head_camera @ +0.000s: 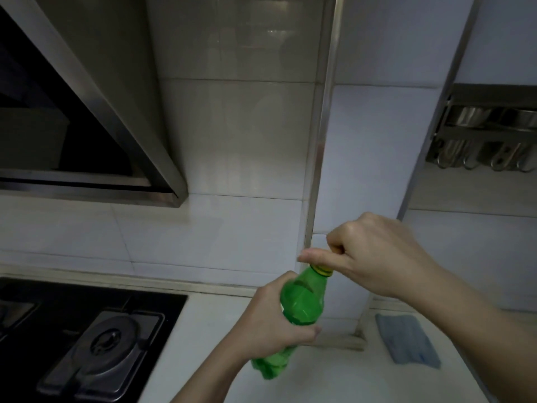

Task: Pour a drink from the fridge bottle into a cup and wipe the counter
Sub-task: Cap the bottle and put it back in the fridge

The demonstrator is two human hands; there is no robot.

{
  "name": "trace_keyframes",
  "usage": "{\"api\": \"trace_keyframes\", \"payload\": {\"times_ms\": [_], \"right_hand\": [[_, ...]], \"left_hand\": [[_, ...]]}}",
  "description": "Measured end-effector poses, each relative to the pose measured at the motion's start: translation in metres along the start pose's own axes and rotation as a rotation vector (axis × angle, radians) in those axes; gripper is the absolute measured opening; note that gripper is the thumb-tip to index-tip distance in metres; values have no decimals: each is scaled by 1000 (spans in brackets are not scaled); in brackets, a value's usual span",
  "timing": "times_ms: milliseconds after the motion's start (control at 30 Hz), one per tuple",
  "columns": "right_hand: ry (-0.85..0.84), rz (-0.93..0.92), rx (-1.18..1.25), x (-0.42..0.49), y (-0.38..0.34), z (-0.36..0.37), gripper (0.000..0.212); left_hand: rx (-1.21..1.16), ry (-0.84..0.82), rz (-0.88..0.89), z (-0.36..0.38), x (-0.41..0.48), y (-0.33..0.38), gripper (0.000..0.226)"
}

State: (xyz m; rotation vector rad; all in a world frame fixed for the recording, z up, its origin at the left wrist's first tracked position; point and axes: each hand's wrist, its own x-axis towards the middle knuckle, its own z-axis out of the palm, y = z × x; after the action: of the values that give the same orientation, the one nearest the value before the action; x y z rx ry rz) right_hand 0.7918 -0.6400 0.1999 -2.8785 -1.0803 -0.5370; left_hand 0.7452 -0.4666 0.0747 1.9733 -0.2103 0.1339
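Left hand [270, 321] gripping translucent green plastic bottle [303, 301], right hand [377, 257] fingers [315, 254] pinching its yellow screw cap [321, 270], writing illegible.

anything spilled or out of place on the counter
Nothing stands out. No spill shows on the counter; the blue cloth lies flat. The green bottle is tilted only because the left hand holds it while the right hand grips its yellow cap.
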Motion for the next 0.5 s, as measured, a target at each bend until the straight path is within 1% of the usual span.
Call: {"api": "trace_keyframes", "payload": {"times_ms": [67,133,167,200,233,300,333,433,500], "right_hand": [[-48,14,66,-3,8,-6,90],[-177,-53,246,-3,17,-16,73],[-251,-124,299,-2,20,-19,63],[-288,-196,322,-1,22,-19,56],[-282,-254,327,0,22,-18,50],[-187,-287,326,0,21,-12,39],[-133,-274,322,0,20,-8,40],[67,-200,247,-5,9,9,59],[168,-118,251,-7,2,19,63]], "left_hand": [[-9,5,-5,-3,-1,-2,39],[-29,12,-6,-6,0,-4,39],[-34,13,-8,-7,0,-4,40],[-33,11,-8,-8,-1,-3,40],[-30,6,-4,-8,-1,-2,41],[-32,-10,6,-8,-2,1,41],[-37,-16,12,-7,-3,2,40],[-34,24,25,0,-7,5,38],[-35,58,19,3,-9,7,38]]}}
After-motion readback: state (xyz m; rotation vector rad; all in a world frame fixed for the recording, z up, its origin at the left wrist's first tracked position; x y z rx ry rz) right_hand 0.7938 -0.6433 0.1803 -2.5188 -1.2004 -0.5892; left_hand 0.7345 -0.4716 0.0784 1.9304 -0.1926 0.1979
